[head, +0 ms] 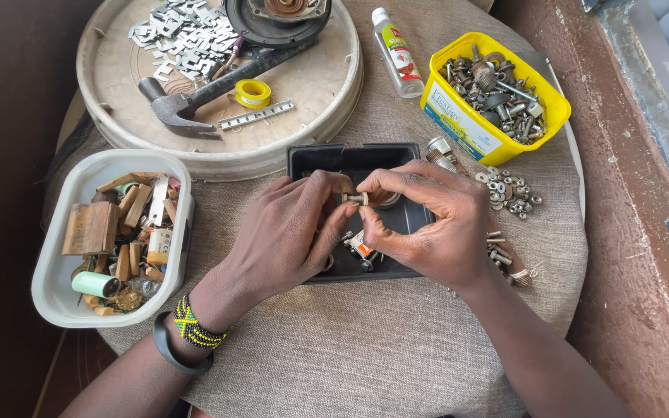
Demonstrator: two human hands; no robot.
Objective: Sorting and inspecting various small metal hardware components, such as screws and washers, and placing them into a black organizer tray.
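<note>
Both hands (365, 224) pinch a small bolt (358, 199) near yellow tub (458, 116)

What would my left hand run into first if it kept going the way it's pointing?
Probably the right hand: the left hand points right, and both pinch the same small bolt over the black tray.
</note>
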